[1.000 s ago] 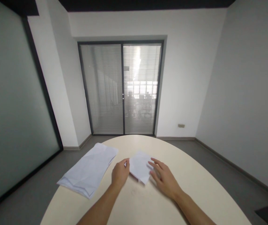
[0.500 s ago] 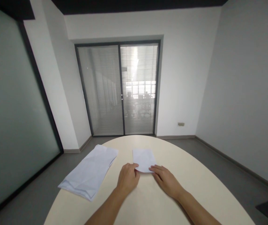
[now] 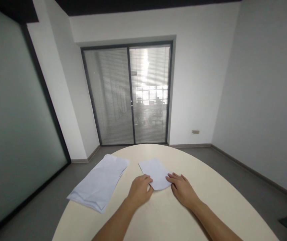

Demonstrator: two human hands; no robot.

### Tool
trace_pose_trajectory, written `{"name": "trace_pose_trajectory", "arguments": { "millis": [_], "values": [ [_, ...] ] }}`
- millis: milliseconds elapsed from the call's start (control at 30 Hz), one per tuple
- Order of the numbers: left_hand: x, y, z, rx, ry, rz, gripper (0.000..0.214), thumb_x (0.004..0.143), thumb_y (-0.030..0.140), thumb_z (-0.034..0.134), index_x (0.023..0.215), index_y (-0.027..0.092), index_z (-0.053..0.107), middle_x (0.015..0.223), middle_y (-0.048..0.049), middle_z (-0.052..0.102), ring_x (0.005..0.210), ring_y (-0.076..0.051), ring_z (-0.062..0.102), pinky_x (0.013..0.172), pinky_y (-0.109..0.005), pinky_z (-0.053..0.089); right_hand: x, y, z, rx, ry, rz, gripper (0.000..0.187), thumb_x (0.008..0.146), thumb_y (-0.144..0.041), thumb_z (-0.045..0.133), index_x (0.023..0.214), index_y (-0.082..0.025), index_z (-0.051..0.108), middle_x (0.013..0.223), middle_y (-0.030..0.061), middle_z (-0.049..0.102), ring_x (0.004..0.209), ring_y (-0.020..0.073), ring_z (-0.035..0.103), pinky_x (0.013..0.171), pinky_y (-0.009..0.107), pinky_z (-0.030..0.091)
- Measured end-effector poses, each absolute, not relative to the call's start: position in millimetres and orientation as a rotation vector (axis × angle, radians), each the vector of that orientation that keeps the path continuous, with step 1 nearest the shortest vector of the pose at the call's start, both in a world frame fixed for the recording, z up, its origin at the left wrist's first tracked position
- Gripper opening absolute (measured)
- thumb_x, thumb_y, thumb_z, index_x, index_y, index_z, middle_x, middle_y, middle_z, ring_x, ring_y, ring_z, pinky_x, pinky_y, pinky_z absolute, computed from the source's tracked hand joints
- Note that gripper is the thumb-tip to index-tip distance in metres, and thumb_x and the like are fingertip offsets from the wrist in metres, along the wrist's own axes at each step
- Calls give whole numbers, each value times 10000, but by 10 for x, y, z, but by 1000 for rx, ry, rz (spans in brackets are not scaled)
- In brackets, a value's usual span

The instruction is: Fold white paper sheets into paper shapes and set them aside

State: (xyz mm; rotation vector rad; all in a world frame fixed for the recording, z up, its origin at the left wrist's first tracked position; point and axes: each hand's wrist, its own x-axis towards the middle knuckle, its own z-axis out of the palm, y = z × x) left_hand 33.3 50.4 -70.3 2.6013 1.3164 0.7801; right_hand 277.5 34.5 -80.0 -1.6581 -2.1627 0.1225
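A small folded white paper (image 3: 156, 172) lies on a round cream table (image 3: 196, 180) between a person's two hands. The left hand (image 3: 140, 190) curls at its near-left edge, whether pinching cannot be told; the right hand (image 3: 182, 189) rests loosely spread fingers on its right corner. Larger white sheets (image 3: 99, 180) overhang the table's left edge. Beyond stands a glass partition with blinds (image 3: 112, 100).

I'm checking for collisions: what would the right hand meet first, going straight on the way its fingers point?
The small white paper, most likely: the right hand overlaps its right edge in this view, though exact contact is hard to judge.
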Motion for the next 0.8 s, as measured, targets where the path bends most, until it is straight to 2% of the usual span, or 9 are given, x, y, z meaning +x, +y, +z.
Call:
{"name": "trace_pose_trajectory", "arguments": {
  "millis": [100,200,267,367,467,667,800],
  "values": [
    [369,456,-642,2667,1316,689,274,847,212,521,1066,231,685,1110,-78,673,1047,-242,617,955,-369,469,2746,344,-751,-1671,-2158,82,458,874,-194,438,1285,-244,632,1390,83,578,1343,312,456,1140,579,224],
    [382,397,-625,2707,1307,608,246,863,233,509,1030,230,689,1048,-85,676,1002,-254,625,913,-383,477,2694,304,-694,-1666,-2186,57,422,876,-231,450,1239,-249,664,1354,77,610,1344,321,449,1161,612,117],
    [372,348,-647,2694,1314,628,275,864,253,519,1088,228,678,1098,-100,668,1035,-268,613,928,-405,469,2655,257,-663,-1577,-2268,120,461,867,-232,459,1297,-264,624,1387,76,582,1348,301,450,1171,612,62],
    [327,281,-697,2652,1330,725,342,876,257,518,1191,239,652,1216,-106,640,1132,-274,570,998,-432,433,2616,182,-631,-1390,-2401,291,543,883,-260,462,1424,-289,491,1489,83,465,1401,270,387,1179,565,144],
    [270,254,-731,2626,1281,803,345,882,232,514,1197,244,656,1228,-88,639,1158,-252,554,1058,-435,402,2613,131,-598,-1326,-2443,376,543,920,-349,459,1458,-281,444,1528,93,403,1431,278,332,1170,529,221],
    [247,311,-779,2563,1295,791,336,898,248,511,1209,211,636,1402,-107,538,1318,-268,464,1121,-460,363,2627,99,-544,-1336,-2459,408,550,955,-480,428,1465,-275,432,1544,101,371,1442,290,307,1174,538,213],
    [263,341,-802,2588,1294,787,344,895,244,518,1218,214,634,1366,-97,581,1287,-262,501,1117,-459,371,2617,98,-569,-1387,-2421,399,524,960,-455,422,1452,-277,454,1538,89,386,1441,291,308,1170,540,225]
  ]
}}
